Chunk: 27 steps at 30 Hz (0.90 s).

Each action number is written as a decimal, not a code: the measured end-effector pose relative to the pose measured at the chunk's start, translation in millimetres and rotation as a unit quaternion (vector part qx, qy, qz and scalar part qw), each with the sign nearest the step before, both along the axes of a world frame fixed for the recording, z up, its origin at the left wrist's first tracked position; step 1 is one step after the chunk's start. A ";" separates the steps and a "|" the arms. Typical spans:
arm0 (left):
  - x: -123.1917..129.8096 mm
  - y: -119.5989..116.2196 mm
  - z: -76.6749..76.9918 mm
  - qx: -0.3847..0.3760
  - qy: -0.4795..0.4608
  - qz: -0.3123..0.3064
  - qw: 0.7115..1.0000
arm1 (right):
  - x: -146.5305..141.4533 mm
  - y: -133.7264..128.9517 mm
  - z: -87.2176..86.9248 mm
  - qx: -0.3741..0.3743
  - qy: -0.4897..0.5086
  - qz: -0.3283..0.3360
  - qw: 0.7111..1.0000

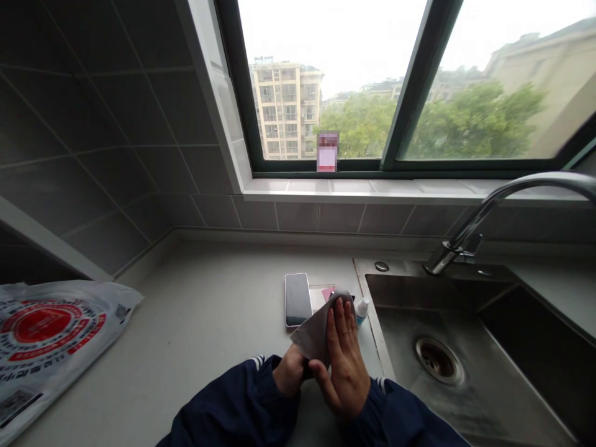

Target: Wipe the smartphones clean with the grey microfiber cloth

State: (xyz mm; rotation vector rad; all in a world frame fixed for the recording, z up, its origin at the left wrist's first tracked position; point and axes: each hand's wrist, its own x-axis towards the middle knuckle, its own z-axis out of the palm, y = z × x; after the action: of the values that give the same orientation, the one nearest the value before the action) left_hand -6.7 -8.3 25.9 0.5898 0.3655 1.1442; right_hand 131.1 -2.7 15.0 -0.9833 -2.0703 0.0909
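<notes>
A grey cloth (313,334) is stretched between my two hands. My right hand (345,366) lies flat on its right side, fingers straight and pointing away from me, thumb apart. Below the cloth's left corner, my left hand (289,371) is closed. Something dark shows beside it, but the cloth and my right hand hide what it is. Just beyond the cloth, a phone (298,300) with a dark screen lies on the counter. A small white bottle (362,308) stands right of my right fingertips. A pink piece (328,292) is partly covered by the cloth.
A steel sink (379,338) with a drain (440,360) lies on the right, with a curved faucet (479,211) behind it. A white plastic bag (93,354) with red print rests on the counter (200,310) at left. The window sill (354,189) runs along the back.
</notes>
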 end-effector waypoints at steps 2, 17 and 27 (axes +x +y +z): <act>2.8 -0.5 5.3 0.081 0.135 0.043 0.987 | 2.1 -0.4 3.7 0.006 0.029 -0.015 0.999; -1.0 2.4 8.2 0.070 0.129 -0.029 0.989 | 17.9 8.3 35.0 0.021 0.211 -0.009 0.977; 0.5 -1.8 19.3 -0.049 0.066 -0.074 0.994 | 24.5 14.0 35.3 -0.048 0.307 -0.078 0.947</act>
State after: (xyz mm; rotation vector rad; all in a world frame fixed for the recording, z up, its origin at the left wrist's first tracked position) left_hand -6.1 -10.1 45.2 0.5982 0.4813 0.9412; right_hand 155.6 11.3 50.2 -1.0152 -1.4230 0.3699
